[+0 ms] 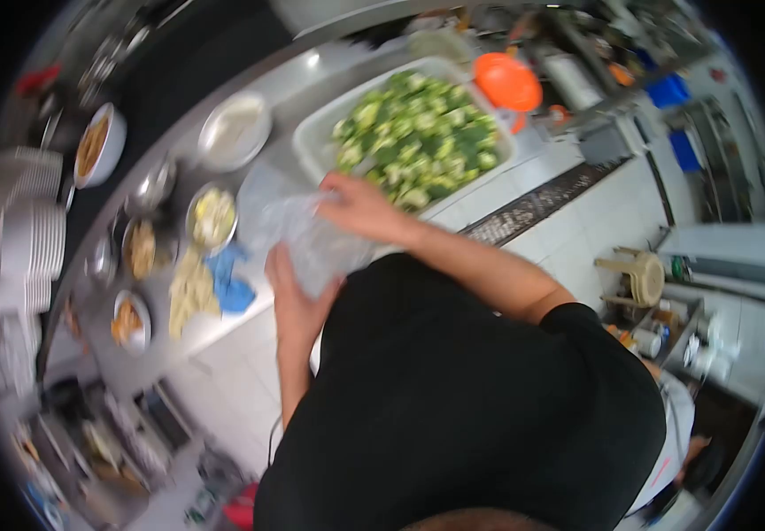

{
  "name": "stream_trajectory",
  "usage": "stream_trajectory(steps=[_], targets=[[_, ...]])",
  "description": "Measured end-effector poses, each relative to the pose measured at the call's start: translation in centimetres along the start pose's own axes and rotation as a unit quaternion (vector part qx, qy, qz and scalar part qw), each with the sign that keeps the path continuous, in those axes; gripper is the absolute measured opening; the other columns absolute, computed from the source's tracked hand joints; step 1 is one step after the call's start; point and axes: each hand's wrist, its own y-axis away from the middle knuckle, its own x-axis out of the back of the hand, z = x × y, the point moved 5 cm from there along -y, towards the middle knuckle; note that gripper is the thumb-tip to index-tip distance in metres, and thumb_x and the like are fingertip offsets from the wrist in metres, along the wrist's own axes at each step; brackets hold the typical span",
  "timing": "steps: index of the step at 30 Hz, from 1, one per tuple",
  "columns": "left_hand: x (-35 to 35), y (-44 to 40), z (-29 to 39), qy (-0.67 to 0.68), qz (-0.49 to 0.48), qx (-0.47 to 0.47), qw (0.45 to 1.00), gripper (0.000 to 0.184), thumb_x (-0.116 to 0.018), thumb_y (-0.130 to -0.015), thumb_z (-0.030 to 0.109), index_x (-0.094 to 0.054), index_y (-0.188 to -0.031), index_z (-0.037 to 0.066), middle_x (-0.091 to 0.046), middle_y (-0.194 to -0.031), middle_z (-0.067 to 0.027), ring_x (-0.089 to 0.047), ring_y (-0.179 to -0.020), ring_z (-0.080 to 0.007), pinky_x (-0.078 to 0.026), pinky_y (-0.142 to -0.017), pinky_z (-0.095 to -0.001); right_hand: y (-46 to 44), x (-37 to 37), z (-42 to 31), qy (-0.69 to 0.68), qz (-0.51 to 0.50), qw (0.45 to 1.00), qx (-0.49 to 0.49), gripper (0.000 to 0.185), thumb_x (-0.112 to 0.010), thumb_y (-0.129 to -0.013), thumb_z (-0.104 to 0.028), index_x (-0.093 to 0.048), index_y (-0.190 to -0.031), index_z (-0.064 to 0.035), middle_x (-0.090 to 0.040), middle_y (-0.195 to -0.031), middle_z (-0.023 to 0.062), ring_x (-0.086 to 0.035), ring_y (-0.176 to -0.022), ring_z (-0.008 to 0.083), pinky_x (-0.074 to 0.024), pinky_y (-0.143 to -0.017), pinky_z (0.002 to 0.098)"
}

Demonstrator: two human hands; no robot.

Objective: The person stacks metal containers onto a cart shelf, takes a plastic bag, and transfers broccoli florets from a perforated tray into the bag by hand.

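A clear plastic bag lies crumpled over the metal counter's front edge, before my body. My right hand pinches its upper right side, close to a white tub of cut green vegetables. At the bag's lower left, my left hand has its thumb apart from the fingers, with the plastic between them; its fingertips are blurred. Left of the bag are a bowl of pale and yellow pieces, a blue glove or cloth and a beige cloth.
An empty-looking white bowl and several small bowls stand along the counter. An orange plastic item is beside the tub. Plates are stacked at far left. Right, a stool stands on the floor, and part of another person shows.
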Motion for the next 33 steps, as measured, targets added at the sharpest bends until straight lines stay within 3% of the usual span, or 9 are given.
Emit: stream_trajectory(steps=[2, 5, 8, 10, 12, 15, 18, 24, 33], targets=[[-0.3, -0.4, -2.6, -0.048, 0.026, 0.042, 0.998, 0.073, -0.076, -0.086, 0.01, -0.04, -0.149, 0.001, -0.053, -0.143, -0.0279, -0.054, -0.132, -0.0351, -0.046, -0.107, -0.0406, -0.4, 0.5, 0.5, -0.01, -0.025, 1.0, 0.006, 0.031, -0.071, -0.088, -0.025, -0.068, -0.109, -0.0019, -0.069, -0.087, 0.0135, -0.067, -0.08, 0.0234, -0.0524, -0.075, 0.0362], [1.9, 1.5, -7.2, 0.101, 0.014, 0.117, 0.988, 0.045, -0.065, -0.092, 0.004, -0.054, -0.135, 0.0, -0.07, -0.115, -0.0192, -0.067, -0.109, -0.027, -0.051, -0.097, -0.036, -1.2, 3.3, 2.6, -0.036, -0.149, 0.988, -0.017, 0.048, -0.075, -0.088, -0.037, -0.067, -0.12, -0.0021, -0.072, -0.105, 0.0152, -0.069, -0.094, 0.0267, -0.0541, -0.082, 0.0385], [4.5, 2.1, -5.3, 0.323, 0.033, 0.244, 0.914, 0.023, -0.063, -0.094, 0.005, -0.064, -0.117, 0.002, -0.072, -0.094, -0.0062, -0.066, -0.09, -0.0158, -0.05, -0.083, -0.0289, -0.9, 7.6, 2.4, -0.053, -0.269, 0.961, -0.028, 0.057, -0.076, -0.089, -0.041, -0.063, -0.132, -0.0063, -0.07, -0.12, 0.0125, -0.067, -0.105, 0.0247, -0.0537, -0.089, 0.0364], [5.0, 1.9, -5.1, 0.262, -0.034, 0.245, 0.933, 0.014, -0.062, -0.095, 0.007, -0.066, -0.108, 0.003, -0.071, -0.094, -0.0024, -0.061, -0.085, -0.0105, -0.048, -0.078, -0.0258, -1.1, 10.6, 2.7, -0.017, -0.256, 0.966, 0.001, 0.064, -0.076, -0.089, -0.044, -0.059, -0.14, -0.0093, -0.067, -0.13, 0.0129, -0.064, -0.113, 0.0246, -0.053, -0.095, 0.0358], [5.1, 1.7, -5.3, 0.231, -0.095, 0.254, 0.934, 0.015, -0.064, -0.096, 0.011, -0.068, -0.109, 0.003, -0.07, -0.095, -0.0009, -0.056, -0.078, -0.0083, -0.043, -0.072, -0.0239, -3.2, 14.7, 4.9, 0.14, -0.072, 0.988, -0.001, 0.077, -0.08, -0.084, -0.05, -0.055, -0.147, -0.0125, -0.06, -0.141, 0.0156, -0.061, -0.123, 0.0278, -0.0523, -0.101, 0.0392], [5.8, 1.4, -4.3, 0.261, -0.118, 0.297, 0.911, 0.023, -0.067, -0.096, 0.012, -0.068, -0.116, 0.002, -0.071, -0.1, -0.0018, -0.061, -0.086, -0.009, -0.046, -0.079, -0.0246, -5.2, 18.8, 6.7, 0.541, 0.135, 0.83, 0.02, 0.092, -0.082, -0.078, -0.058, -0.048, -0.153, -0.0168, -0.051, -0.151, 0.0167, -0.059, -0.129, 0.0327, -0.052, -0.101, 0.0486], [6.1, 1.4, -3.5, 0.394, -0.087, 0.284, 0.87, 0.038, -0.07, -0.094, 0.01, -0.063, -0.13, 0.0, -0.07, -0.113, -0.0041, -0.064, -0.1, -0.0121, -0.05, -0.091, -0.029, -6.8, 19.0, 12.4, 0.56, 0.087, 0.822, -0.05, 0.1, -0.083, -0.074, -0.062, -0.043, -0.155, -0.0201, -0.047, -0.151, 0.0177, -0.058, -0.128, 0.0387, -0.052, -0.098, 0.057], [5.0, -0.9, -1.8, 0.505, 0.023, 0.216, 0.835, 0.055, -0.07, -0.094, 0.005, -0.048, -0.144, 0.001, -0.063, -0.131, -0.0077, -0.064, -0.111, -0.0193, -0.051, -0.099, -0.0354, -6.7, 17.8, 10.2, 0.578, -0.012, 0.806, -0.124, 0.1, -0.09, -0.07, -0.054, -0.042, -0.151, -0.0212, -0.05, -0.142, 0.0186, -0.058, -0.124, 0.0456, -0.0572, -0.089, 0.0576], [1.9, -2.5, -7.3, 0.458, 0.173, 0.307, 0.816, 0.026, -0.066, -0.1, 0.015, -0.065, -0.123, 0.003, -0.068, -0.12, -0.0066, -0.065, -0.107, -0.0178, -0.051, -0.096, -0.0327, -8.9, 17.4, 13.3, 0.557, -0.043, 0.829, -0.024, 0.097, -0.093, -0.069, -0.045, -0.046, -0.152, -0.0265, -0.042, -0.155, 0.0161, -0.06, -0.122, 0.0436, -0.0598, -0.092, 0.0508]])
